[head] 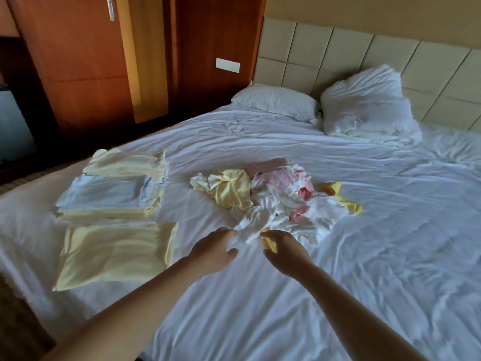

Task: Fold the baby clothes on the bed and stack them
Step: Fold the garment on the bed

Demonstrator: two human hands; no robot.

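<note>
A loose heap of baby clothes (276,201) in white, pale yellow and pink lies mid-bed. My left hand (216,248) reaches its near edge, fingertips on a white garment (253,224); whether it grips the cloth is unclear. My right hand (283,248) is beside it and pinches a small yellow piece (269,242) at the heap's near edge. To the left lie folded clothes: a pale yellow piece (114,252) nearest me, a white-and-yellow stack (109,198) behind it, and another yellow stack (127,162) farthest.
The bed (260,308) has a wrinkled white sheet. Two white pillows (276,100) (367,102) lean at the beige padded headboard (338,50). A wooden wardrobe (86,61) stands beyond the bed's left edge.
</note>
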